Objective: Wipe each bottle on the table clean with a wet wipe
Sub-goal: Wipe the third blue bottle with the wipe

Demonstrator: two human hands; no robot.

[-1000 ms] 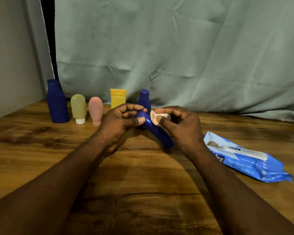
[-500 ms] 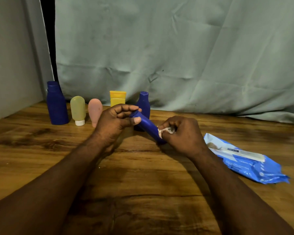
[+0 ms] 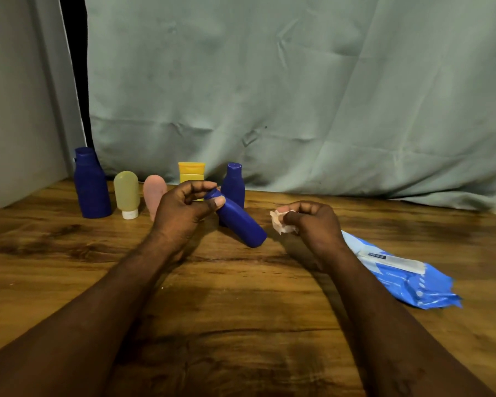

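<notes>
Left hand (image 3: 184, 209) grips cap end of blue bottle (image 3: 241, 224); bottle tilted, base pointing to 4 o'clock. Right hand (image 3: 312, 222), at 3 o'clock of it, pinches crumpled wet wipe (image 3: 279, 223), apart from bottle. Wipes pack (image 3: 407, 277) flat on worktop (image 3: 241, 310), 4 o'clock of right hand. Behind, 10 to 12 o'clock of left hand: tall navy bottle (image 3: 90, 187), green bottle (image 3: 126, 193), pink bottle (image 3: 153, 193), yellow tube (image 3: 191, 173), small navy bottle (image 3: 234, 181), all upright.

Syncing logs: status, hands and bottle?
Left hand grips tilted dark blue plastic bottle by cap end. Right hand pinches crumpled white wet wipe, apart from bottle. Nothing in the way.
</notes>
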